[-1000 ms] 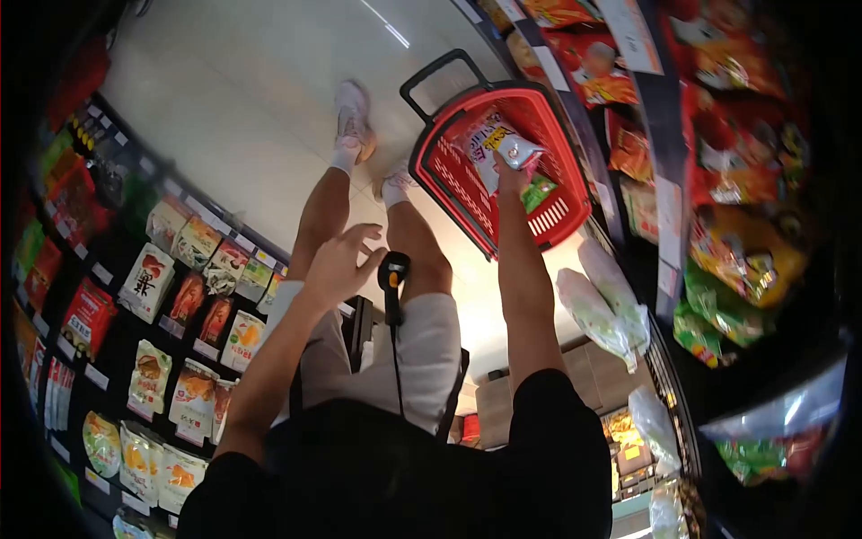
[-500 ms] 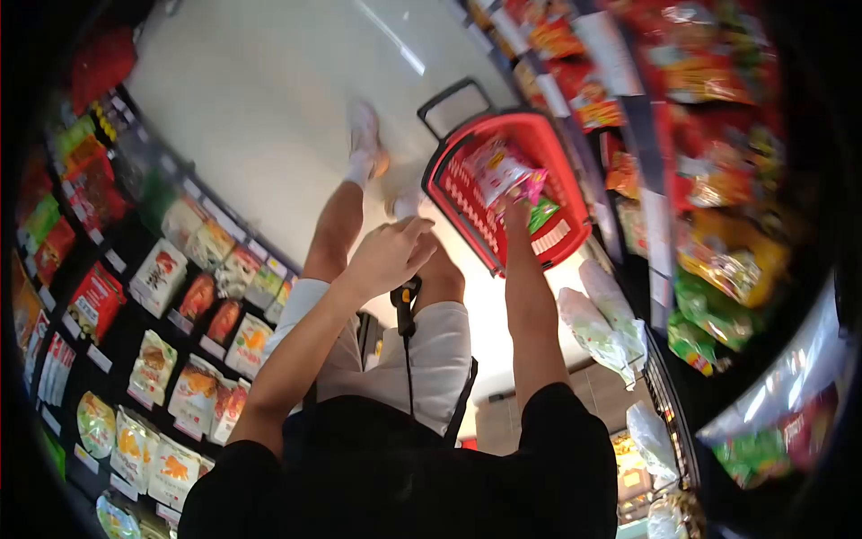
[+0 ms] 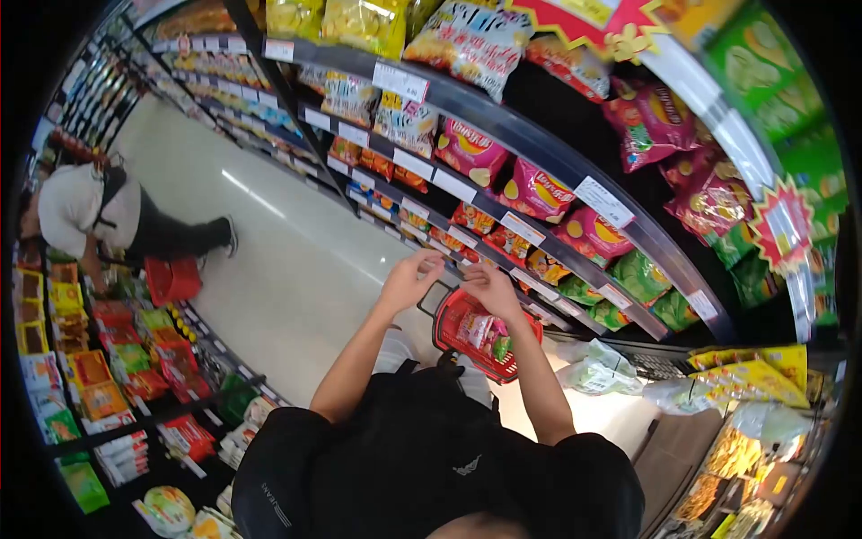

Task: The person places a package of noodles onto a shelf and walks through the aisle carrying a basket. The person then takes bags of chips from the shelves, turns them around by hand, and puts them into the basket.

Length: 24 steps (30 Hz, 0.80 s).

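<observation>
My left hand (image 3: 413, 280) is raised in front of my chest, its fingers loosely bent and nothing visible in them. Close beside it, a small gap away, my right hand (image 3: 489, 291) hangs over the far edge of the basket. Its fingers are slightly curled and appear empty. Below both hands stands a red shopping basket (image 3: 514, 370) with a dark handle (image 3: 422, 304). In the basket lie a pink-and-white snack bag (image 3: 480, 332) and a green packet (image 3: 501, 347).
Shelves of snack bags (image 3: 543, 190) rise ahead and to the right. A person (image 3: 94, 211) with a red basket (image 3: 172, 280) is by the left shelves. Plastic-wrapped goods (image 3: 600, 368) sit at the right, near a food display (image 3: 736, 454). Pale floor (image 3: 260, 260) runs along the aisle.
My right hand has come up out of the basket and now hovers beside my left hand. The view has tilted up, bringing more shelves and another person into sight.
</observation>
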Each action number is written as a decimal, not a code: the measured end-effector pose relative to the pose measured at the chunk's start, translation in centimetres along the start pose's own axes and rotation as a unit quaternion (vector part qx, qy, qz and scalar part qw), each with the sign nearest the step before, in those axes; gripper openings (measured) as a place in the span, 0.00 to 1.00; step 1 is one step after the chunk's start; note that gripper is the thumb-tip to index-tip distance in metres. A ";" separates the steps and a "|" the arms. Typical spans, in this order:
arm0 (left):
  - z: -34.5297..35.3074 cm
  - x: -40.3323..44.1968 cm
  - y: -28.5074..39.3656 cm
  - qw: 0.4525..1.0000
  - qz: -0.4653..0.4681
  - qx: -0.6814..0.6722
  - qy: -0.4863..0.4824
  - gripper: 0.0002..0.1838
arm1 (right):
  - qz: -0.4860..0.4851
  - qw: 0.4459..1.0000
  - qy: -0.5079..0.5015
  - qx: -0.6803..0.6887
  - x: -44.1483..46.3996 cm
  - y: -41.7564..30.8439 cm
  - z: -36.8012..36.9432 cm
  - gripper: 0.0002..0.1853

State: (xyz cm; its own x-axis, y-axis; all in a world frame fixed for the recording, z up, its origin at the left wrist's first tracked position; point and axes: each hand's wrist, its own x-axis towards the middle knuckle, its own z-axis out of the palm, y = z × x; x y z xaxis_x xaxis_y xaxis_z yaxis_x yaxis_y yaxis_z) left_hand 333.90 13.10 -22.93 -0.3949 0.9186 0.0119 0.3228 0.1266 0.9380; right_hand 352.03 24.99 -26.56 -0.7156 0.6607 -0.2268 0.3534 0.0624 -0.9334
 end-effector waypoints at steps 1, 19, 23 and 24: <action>-1.1 0.8 1.0 0.999 0.025 -0.026 -0.001 0.16 | -0.057 0.998 0.028 0.029 -0.3 -2.4 -0.2 0.20; -14.8 10.7 4.9 0.970 0.188 -0.123 -0.090 0.14 | -0.107 0.948 0.298 -0.028 12.6 -31.1 -8.1 0.28; -16.2 11.7 4.8 0.968 0.183 -0.135 -0.104 0.14 | -0.086 0.951 0.297 0.025 15.6 -31.2 -8.0 0.27; -16.4 11.9 4.8 0.967 0.184 -0.134 -0.112 0.14 | -0.084 0.949 0.304 0.028 15.8 -31.3 -8.1 0.27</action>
State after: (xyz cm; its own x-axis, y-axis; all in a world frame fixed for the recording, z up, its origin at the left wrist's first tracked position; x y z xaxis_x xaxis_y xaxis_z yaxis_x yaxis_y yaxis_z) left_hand 316.61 18.51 -12.61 -0.0892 0.9451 0.3142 0.1593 -0.2979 0.9412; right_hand 334.52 39.52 1.32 -0.2732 0.9554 0.1125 0.2205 0.1760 -0.9594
